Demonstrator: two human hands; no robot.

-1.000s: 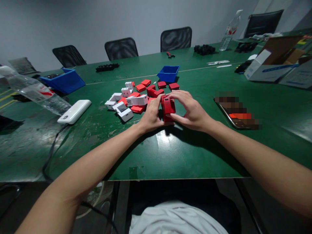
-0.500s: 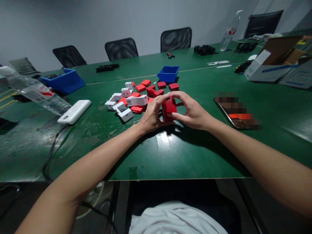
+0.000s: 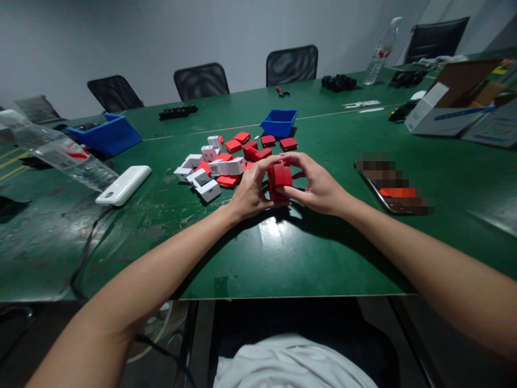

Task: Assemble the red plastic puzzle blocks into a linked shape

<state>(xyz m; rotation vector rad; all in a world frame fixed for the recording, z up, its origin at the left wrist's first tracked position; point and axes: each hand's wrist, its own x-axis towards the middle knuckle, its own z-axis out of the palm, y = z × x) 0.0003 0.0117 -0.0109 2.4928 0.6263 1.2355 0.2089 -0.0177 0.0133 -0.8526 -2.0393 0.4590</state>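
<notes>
The red plastic casing (image 3: 281,175) is positioned over the near part of the counter (image 3: 258,269), grasped by both hands. The left hand (image 3: 248,195) encloses its left side, thumb low; the right hand (image 3: 319,186) arches from the right, thumb against the near face. Forearms (image 3: 194,242) converge inward. Loose casings (image 3: 228,167) lie beyond, leftward.

One left hand (image 3: 251,192) and one right hand (image 3: 319,184) hold at least one red block (image 3: 281,175). The counter (image 3: 242,253) carries at least six further red blocks and at least five white blocks (image 3: 208,191); overlap prevents an exact count. Additional items: two blue bins (image 3: 110,136) (image 3: 278,127), two bottles (image 3: 70,152) (image 3: 378,58), one phone (image 3: 391,189), one white power bank (image 3: 126,185), one red-handled tool (image 3: 280,91), at least one carton (image 3: 448,116), four black chairs (image 3: 115,92) (image 3: 202,81) (image 3: 291,66) (image 3: 438,39).
</notes>
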